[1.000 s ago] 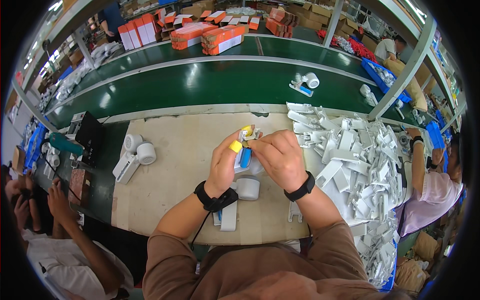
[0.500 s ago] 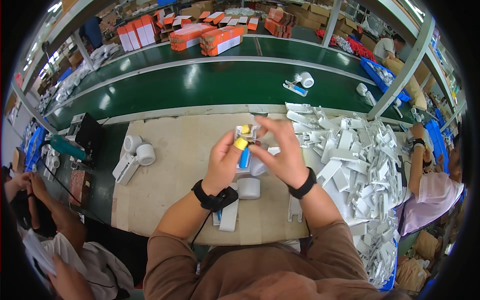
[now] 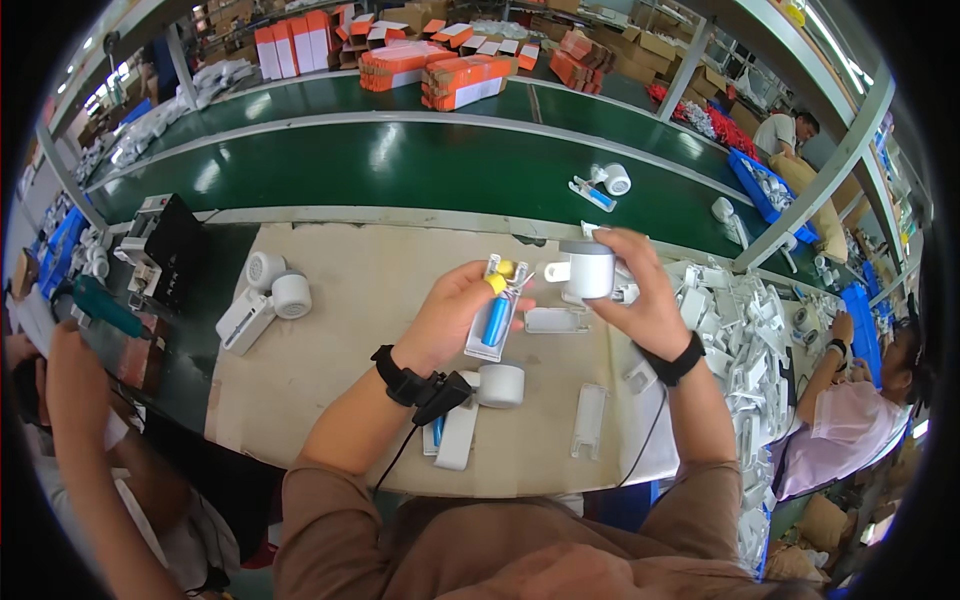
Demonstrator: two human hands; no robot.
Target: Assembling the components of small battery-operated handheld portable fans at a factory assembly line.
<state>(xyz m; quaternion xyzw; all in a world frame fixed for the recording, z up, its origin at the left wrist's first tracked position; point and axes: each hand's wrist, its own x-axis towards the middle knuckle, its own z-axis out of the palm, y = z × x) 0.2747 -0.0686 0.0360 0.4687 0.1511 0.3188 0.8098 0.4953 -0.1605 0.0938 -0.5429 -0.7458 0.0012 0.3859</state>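
Observation:
My left hand (image 3: 440,318) is closed around a narrow white plastic casing (image 3: 484,349). A blue cylindrical battery (image 3: 496,320) lies in it, with thin wires near its upper end. Yellow covers sit on the thumb and a fingertip of this hand. To the right, my right hand (image 3: 640,295) grips a white round lamp head (image 3: 590,272) with a grey rim on top and a small tab pointing left. The casing and the lamp head are held apart above the table. Below my left wrist rests a white lamp unit (image 3: 500,385) with a round head and a long body.
Loose white casing parts (image 3: 745,350) are heaped at the right. Single casing pieces (image 3: 590,420) lie on the table. Assembled lamp units (image 3: 250,318) stand at the left, near a green power screwdriver (image 3: 108,308). Beyond is a green conveyor (image 3: 400,165). Co-workers sit on both sides.
My right hand has moved right, away from my left, and now holds the lamp head up. The casing in my left hand shows more fully. The left co-worker's arm has come up to the screwdriver.

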